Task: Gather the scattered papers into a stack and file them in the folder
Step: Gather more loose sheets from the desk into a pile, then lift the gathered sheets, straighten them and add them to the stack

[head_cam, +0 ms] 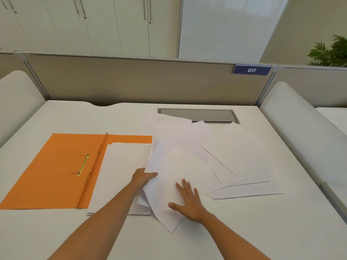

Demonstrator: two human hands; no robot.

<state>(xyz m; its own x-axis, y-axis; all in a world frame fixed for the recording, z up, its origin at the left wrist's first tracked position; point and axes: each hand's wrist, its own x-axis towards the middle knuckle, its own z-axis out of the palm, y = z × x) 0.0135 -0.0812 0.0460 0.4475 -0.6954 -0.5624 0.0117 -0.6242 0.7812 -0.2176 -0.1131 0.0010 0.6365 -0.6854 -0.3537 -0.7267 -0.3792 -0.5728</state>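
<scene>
An office: a white desk (56, 231) inside cubicle partitions (131, 81), a numbered plate "017" (251, 70), cabinets (93, 25) behind.

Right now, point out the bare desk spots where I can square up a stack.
Free: the near strip of desk below both hands, and the far left between the folder and the partition. Crowded: the middle and right, under loose papers reaching the cable hatch. The folder's right half holds a pile.

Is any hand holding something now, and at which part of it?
The left hand grips the loose white sheets at their left edge, thumb on top. The right hand lies flat and open on the top sheet; it holds nothing.
</scene>
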